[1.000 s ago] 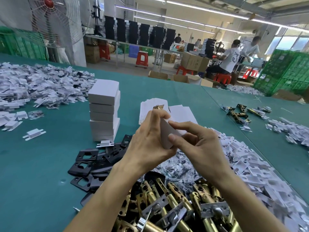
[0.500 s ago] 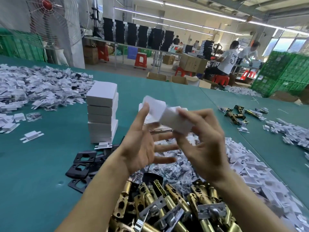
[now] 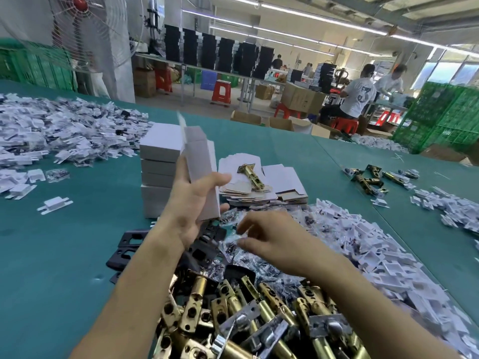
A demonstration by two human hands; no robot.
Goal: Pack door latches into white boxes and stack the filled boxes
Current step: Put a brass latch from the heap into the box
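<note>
Lying nearest, in front of the stack of boxes [image 3: 158,161] and a little to its right, a heap of brass latches [image 3: 246,314] covers the green surface [image 3: 64,255]. Just past that heap, between it and the stack, the right hand [image 3: 274,242] hangs palm down over a litter of small clear bags [image 3: 234,257]. Its fingers [image 3: 248,225] are bent, with thumb and forefinger close together, but blur hides whether they pinch a bag. Black plates [image 3: 129,244] lie flat at the foot of the stack.

The left hand [image 3: 191,203] holds a white box [image 3: 202,172] upright against the stack's right edge, fingers wrapped behind it and thumb across its front (the top flap stands open). Immediately right of the stack sits a sheaf of flat box blanks [image 3: 282,174], with a single latch [image 3: 251,174] lying on top. Farther right of the stack spreads a drift of white plastic pieces [image 3: 363,242], and beyond it a few loose latches [image 3: 370,177]. Left of the stack, and farther back, lies another white heap [image 3: 51,130].
</note>
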